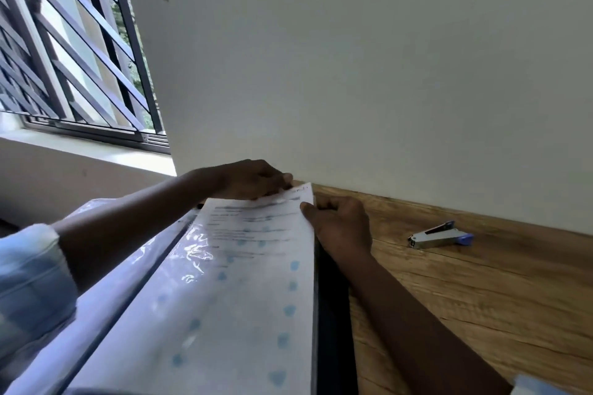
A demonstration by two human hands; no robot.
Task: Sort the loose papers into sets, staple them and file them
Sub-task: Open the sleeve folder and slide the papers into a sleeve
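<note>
While the pale wall (353, 58) fills most of the view and closes off the far side, the wooden desk (481, 298) runs along its foot, with a barred window (64, 58) off to the left. A folder (144, 282) with shiny clear pockets lies open across the near left of the desk, reaching almost to the wall. On it rest the papers (256, 282), a printed set with blue spots, its top edge close to the wall.

Judging by this, filing is the step in hand: the set looks ready to go into a pocket or be squared on it. The left hand (253, 179) curls its fingers over the top edge of the papers and seems to pinch it. The right hand (340, 224) grips the right edge near the top, thumb on the sheet and fingers tucked beside and under it.

The next move likely calls for keeping the sheets flush while they slide along the pocket, without catching the plastic lip. Room is tight at the top, where the wall stops any push forward. The right side offers bare desk. The stapler (439, 236) lies there near the wall, well apart from both hands.
</note>
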